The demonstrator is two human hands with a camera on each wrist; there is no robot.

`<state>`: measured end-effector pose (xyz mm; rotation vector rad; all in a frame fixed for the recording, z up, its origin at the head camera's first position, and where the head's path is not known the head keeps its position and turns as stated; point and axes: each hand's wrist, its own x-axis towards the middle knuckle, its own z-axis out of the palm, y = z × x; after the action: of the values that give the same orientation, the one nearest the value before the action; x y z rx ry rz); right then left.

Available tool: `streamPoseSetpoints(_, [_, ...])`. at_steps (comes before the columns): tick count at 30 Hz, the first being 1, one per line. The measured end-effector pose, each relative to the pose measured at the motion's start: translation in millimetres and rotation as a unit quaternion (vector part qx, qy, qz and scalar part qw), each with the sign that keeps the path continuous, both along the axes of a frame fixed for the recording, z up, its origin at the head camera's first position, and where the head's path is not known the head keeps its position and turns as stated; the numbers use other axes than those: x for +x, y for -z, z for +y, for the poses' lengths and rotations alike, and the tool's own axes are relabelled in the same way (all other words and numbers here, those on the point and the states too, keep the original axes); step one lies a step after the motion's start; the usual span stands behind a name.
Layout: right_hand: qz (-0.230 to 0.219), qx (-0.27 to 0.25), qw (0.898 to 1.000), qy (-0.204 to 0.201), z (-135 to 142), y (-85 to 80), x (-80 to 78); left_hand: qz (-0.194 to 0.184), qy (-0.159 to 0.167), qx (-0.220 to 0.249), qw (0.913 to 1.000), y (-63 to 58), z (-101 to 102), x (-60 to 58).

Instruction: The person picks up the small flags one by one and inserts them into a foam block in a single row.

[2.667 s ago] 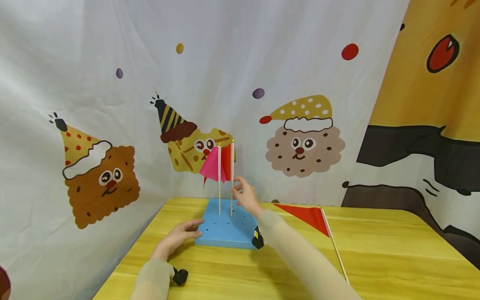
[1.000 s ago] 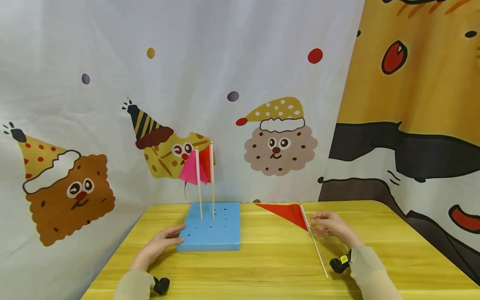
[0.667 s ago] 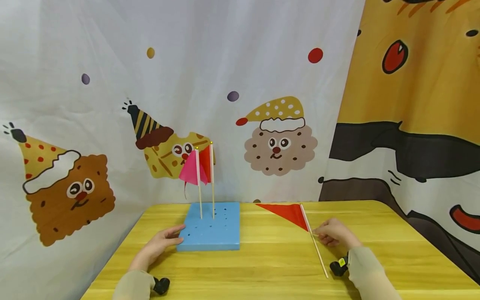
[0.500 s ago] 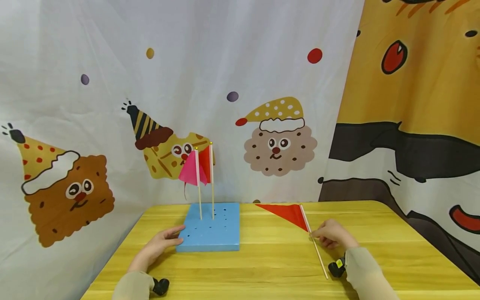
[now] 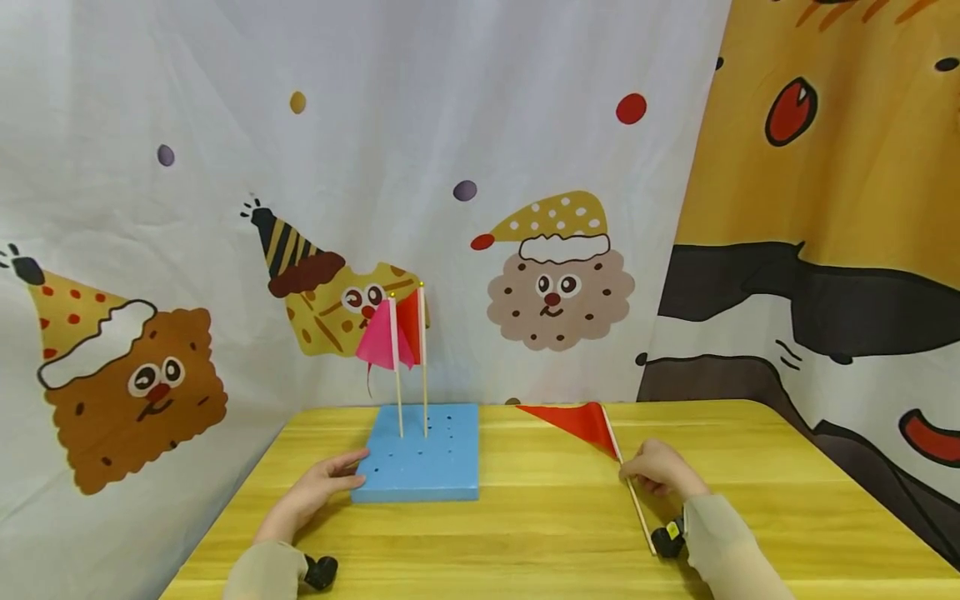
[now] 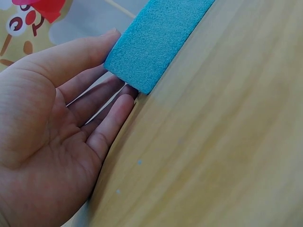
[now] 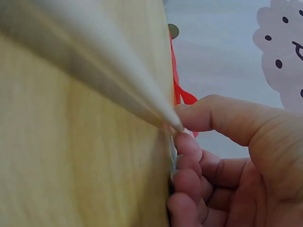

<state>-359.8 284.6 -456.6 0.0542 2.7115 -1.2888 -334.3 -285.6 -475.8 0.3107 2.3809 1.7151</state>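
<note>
My left hand (image 5: 313, 487) rests its relaxed fingers and thumb against the left edge of a blue foam block (image 5: 442, 477) with small holes. In the left wrist view, the thumb (image 6: 90, 52) touches a corner of the block (image 6: 147, 47). Two flags stand upright in the block, a pink flag (image 5: 377, 340) and a red flag (image 5: 410, 327) partly behind it. To the right, my right hand (image 5: 663, 468) pinches the stick of another red flag (image 5: 577, 422) between thumb and fingertips. Its stick (image 7: 118, 56) runs close to the camera in the right wrist view.
A wooden table (image 5: 540, 533) carries the block and the loose flag. Behind it hangs a white curtain (image 5: 450, 100) with printed cartoon biscuits. Bare tabletop lies between the block and the right-hand flag. Each wrist wears a small black camera (image 5: 321, 572).
My right hand has let go of the red flag in the block, moved right, and taken hold of the loose flag's stick. That flag has shifted slightly. My left hand stays at the block.
</note>
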Motion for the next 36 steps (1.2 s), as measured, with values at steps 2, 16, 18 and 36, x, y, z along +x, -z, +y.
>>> streamPoseSetpoints(2, [-0.007, -0.015, 1.0, 0.004, -2, 0.1, 1.4, -0.002, 0.001, -0.002, 1.0, 1.3, -1, 0.1])
streamPoseSetpoints(16, [-0.014, -0.103, 0.994, 0.034, 8, 0.5, 1.0, 0.012, -0.006, -0.008, 0.9999, 2.2, -1, -3.2])
streamPoseSetpoints(18, [-0.02, -0.126, 0.991, 0.025, 11, 2.6, -0.1, 0.011, -0.006, -0.007, 0.9999, 2.5, -1, -3.3])
streamPoseSetpoints(36, [-0.064, -0.282, 0.954, -0.084, 28, 0.3, -10.8, 0.008, 0.004, -0.01, 0.9999, 0.2, 1, -1.4])
